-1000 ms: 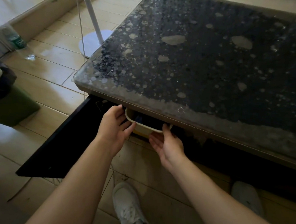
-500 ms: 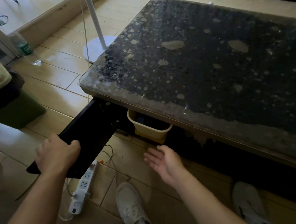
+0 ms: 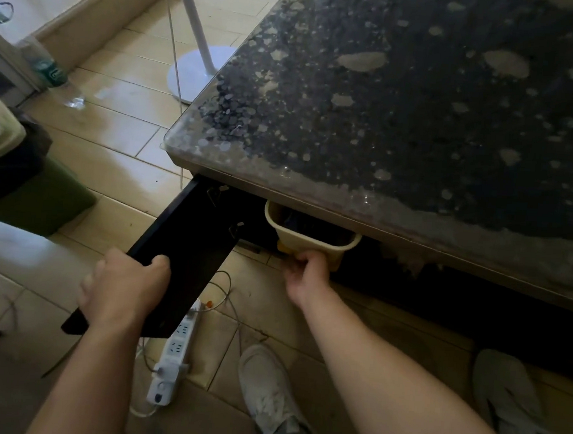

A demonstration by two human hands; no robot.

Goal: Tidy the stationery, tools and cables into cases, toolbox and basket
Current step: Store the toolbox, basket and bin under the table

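Note:
A cream plastic basket (image 3: 314,240) sits half under the front edge of the speckled dark table (image 3: 403,123), with dark contents barely visible inside. My right hand (image 3: 306,274) grips the basket's front wall from below. My left hand (image 3: 125,290) is closed on the edge of a black cabinet door (image 3: 188,244) that swings out from under the table's left corner. A white power strip (image 3: 173,354) with a thin cable lies on the tiled floor between my arms.
A white lamp stand (image 3: 201,58) rises at the table's left. A green bin with a cream lid (image 3: 20,178) stands at the far left, and a plastic bottle (image 3: 51,71) lies on the floor beyond it. Grey shoes (image 3: 272,395) are below.
Both hands left the basket; my left went to the black door and gripped its edge. My right hand hovered open, then closed again on the basket's front.

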